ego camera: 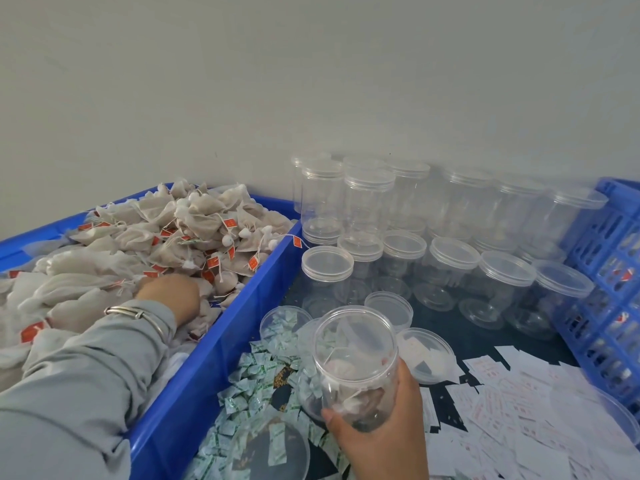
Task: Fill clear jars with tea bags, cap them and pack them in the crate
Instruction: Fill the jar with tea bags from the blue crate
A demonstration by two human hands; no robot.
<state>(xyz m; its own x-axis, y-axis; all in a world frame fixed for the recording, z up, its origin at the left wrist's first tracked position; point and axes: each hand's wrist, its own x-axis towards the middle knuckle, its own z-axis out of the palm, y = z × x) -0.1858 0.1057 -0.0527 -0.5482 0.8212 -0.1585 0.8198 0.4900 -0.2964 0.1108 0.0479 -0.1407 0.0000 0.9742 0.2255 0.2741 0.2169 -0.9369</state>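
Right hand (377, 424) wrapped around the clear jar (353, 368), thumb across the front near the base, fingers curled round the far side. Jar uncapped, tilted a bit, long axis roughly upright, open mouth up and toward the camera, a few tea bags inside. Smooth see-through plastic cylinder. Left hand (169, 294) down in the heap of tea bags (180, 223) in the blue bin (221, 341), fingertips buried, grip impossible to tell. Soft crinkly white mesh pouches with strings and red tags.
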